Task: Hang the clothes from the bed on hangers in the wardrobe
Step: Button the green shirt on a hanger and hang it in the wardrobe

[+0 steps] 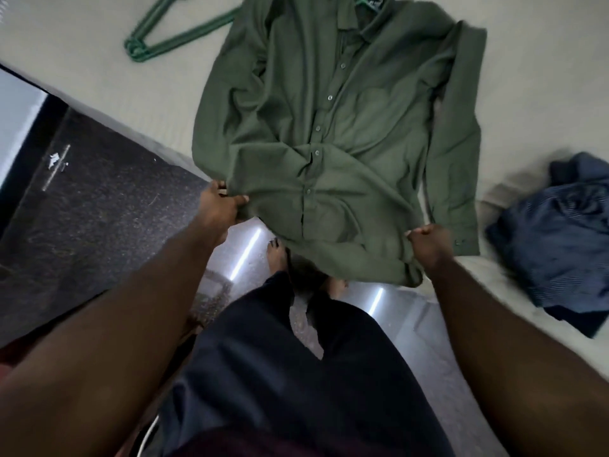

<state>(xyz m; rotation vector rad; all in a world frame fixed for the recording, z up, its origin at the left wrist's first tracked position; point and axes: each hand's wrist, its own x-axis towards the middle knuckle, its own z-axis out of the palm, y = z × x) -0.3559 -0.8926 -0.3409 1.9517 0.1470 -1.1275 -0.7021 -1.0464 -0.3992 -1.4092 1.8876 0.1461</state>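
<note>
The shirt (329, 133) is olive green, long-sleeved and buttoned. It lies front up on the bed (82, 54) with its collar at the far side, its sleeves folded along its sides and its creased hem lifted past the near edge. The left hand (219, 206) and right hand (428, 245) pinch the hem's two corners. A green hanger hook (364, 0) shows at the collar. Stacked green hangers (155, 37) lie left of the shirt. A crumpled blue garment (553, 239) lies to its right.

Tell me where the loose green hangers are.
In the head view, the loose green hangers lie on the bed at upper left, just left of the spread-out green shirt, near its shoulder.
</note>
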